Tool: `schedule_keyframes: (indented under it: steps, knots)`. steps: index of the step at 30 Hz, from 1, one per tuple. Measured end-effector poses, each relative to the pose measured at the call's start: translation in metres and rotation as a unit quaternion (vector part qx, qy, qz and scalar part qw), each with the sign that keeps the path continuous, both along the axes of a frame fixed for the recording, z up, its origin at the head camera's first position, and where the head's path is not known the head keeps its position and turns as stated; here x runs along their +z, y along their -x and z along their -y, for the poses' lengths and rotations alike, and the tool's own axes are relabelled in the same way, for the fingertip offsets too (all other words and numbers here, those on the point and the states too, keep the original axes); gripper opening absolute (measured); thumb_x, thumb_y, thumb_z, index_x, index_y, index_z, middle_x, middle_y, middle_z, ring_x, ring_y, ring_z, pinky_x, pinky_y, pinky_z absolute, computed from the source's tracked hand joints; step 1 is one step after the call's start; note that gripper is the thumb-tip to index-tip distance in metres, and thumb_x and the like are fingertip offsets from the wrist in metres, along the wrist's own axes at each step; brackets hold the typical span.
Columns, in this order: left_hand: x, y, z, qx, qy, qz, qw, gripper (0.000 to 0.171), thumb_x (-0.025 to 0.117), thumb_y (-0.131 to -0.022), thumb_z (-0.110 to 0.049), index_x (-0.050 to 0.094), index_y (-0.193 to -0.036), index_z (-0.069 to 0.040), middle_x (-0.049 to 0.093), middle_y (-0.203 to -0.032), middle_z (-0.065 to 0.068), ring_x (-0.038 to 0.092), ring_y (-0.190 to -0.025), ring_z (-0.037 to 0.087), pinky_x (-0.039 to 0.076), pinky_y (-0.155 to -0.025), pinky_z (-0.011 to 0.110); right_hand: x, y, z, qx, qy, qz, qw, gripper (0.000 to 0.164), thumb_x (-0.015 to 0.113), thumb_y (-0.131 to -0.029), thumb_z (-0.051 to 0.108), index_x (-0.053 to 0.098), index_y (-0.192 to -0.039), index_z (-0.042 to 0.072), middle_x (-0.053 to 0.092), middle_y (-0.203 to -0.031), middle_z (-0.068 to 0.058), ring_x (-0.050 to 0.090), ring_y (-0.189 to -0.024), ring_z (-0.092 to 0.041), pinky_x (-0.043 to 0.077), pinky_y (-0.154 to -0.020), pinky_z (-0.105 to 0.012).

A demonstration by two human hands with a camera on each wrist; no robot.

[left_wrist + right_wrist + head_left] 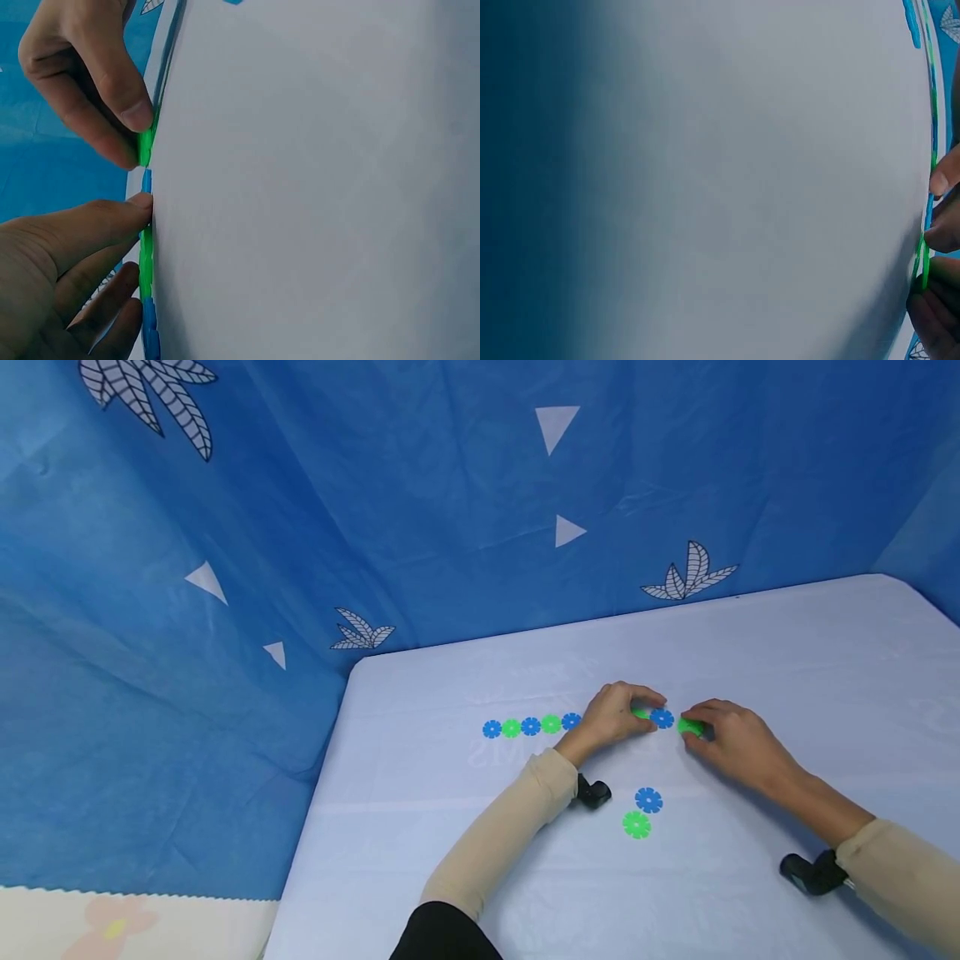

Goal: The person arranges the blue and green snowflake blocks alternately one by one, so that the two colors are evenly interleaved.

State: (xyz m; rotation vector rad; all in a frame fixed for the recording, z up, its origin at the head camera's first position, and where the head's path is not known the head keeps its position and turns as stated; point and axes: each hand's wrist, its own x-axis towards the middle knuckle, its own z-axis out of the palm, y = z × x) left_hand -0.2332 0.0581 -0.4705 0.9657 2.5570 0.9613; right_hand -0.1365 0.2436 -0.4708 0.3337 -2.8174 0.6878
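A row of flat notched snowflake discs, alternating blue and green, crosses the white table. My left hand (613, 714) lies over the row's middle and hides part of it. Its thumb and index finger pinch the blue disc (662, 718) at the right end, also seen edge-on in the left wrist view. Just right of that, my right hand (738, 743) pinches a green disc (690, 727) between thumb and fingers. In the left wrist view this green disc (145, 148) is very close to the blue one; whether they touch I cannot tell.
Nearer me on the table (360, 860) lie a loose blue disc (648, 800) and a loose green disc (637, 825). A blue patterned curtain (450, 510) hangs behind the table. Black devices (813, 870) are strapped at both wrists.
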Motion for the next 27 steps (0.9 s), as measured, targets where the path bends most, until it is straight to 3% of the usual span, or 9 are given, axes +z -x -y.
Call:
schedule_keyframes:
  steps: [27]
  knots:
    - [0.0,0.0,-0.001,-0.001,-0.004,-0.003,1.0,0.037,0.082,-0.081,-0.016,0.074,-0.118,-0.019,0.07,-0.117,-0.012,0.055,-0.114,-0.004,0.035,-0.096,0.008,0.004,0.014,0.002,-0.011,-0.021,0.043,0.999,0.037,0.074,-0.084,0.006,0.065,-0.115,-0.011,0.061,-0.115,-0.031,0.056,-0.11,-0.048,0.045,-0.092,-0.061]
